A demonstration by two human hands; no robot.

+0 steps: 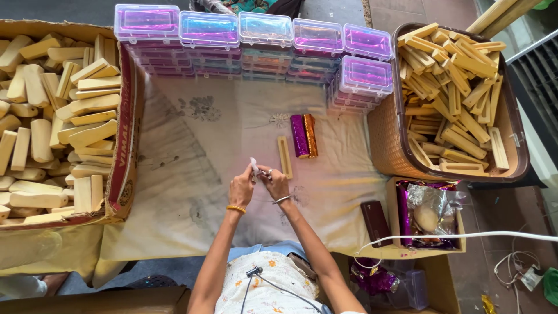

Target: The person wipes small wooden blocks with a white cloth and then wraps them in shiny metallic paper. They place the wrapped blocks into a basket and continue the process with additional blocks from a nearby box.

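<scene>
My left hand (241,187) and my right hand (275,181) meet over the cloth-covered table (192,145), both pinching a small white piece (254,167) between their fingertips. Just right of my right hand lies a slim wooden frame piece (285,157). Beyond it rests a shiny purple and orange foil-wrapped block (304,135). I cannot tell what the small white piece is.
A cardboard box (129,134) of pale wooden blocks stands at the left. A brown basket (388,139) of wooden frame pieces sits at the right. Stacked clear plastic cases (261,35) line the far edge. A small box of foil wrappers (430,215) and a dark case (375,222) lie at the near right.
</scene>
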